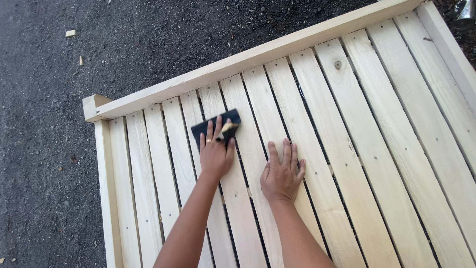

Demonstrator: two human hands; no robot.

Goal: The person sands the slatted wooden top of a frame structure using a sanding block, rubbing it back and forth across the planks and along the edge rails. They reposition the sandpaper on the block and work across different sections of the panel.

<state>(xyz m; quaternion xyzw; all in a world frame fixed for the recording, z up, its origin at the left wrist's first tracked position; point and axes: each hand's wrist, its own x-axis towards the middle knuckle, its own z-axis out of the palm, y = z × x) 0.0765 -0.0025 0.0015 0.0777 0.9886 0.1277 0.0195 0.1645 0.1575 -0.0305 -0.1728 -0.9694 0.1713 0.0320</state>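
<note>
Left hand [215, 151] is flat on a dark sanding block [216, 126], rectangular w/ a pale worn patch near one corner. Fingers [210, 131] are spread loosely over it, pressing it down, not curled round; plain ring on one finger. Block sits on the slats toward the upper left of the slatted wood panel [377, 124], just below the top rail. Right hand [282, 171] is palm down on bare slats just beside it, fingers mostly together, holding nothing. Panel is pale raw softwood: long narrow boards w/ thin dark gaps, a knot or two, small nail dots, a squared frame rail along the edge. It lies on dark gritty gravel ground [59, 149] w/ a few wood chips [71, 33].
</note>
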